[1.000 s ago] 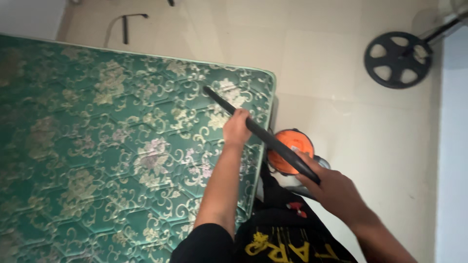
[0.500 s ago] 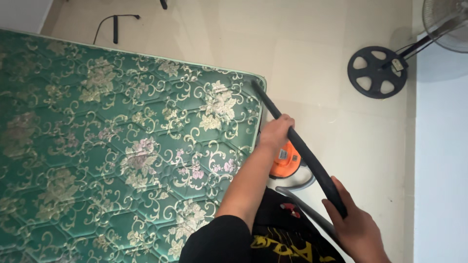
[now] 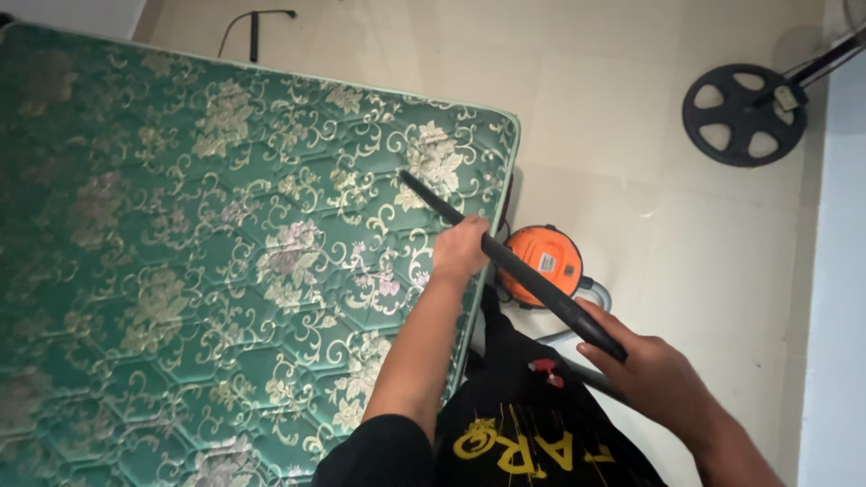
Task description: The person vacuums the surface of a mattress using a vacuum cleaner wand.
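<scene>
Vacuum wand [image 3: 505, 261], clenched in both hands' grip, has swung back onto the mattress [image 3: 180, 252].

The floor [image 3: 631, 108] was laid with large pale cream tiles, evenly lit and faintly glossy. A round black fan base [image 3: 743, 114] with cut-out holes was seen at the upper right, beside a pale blue wall [image 3: 834, 298]. A black cable [image 3: 255, 29] was left on the tiles near the top edge, beyond the mattress.
</scene>
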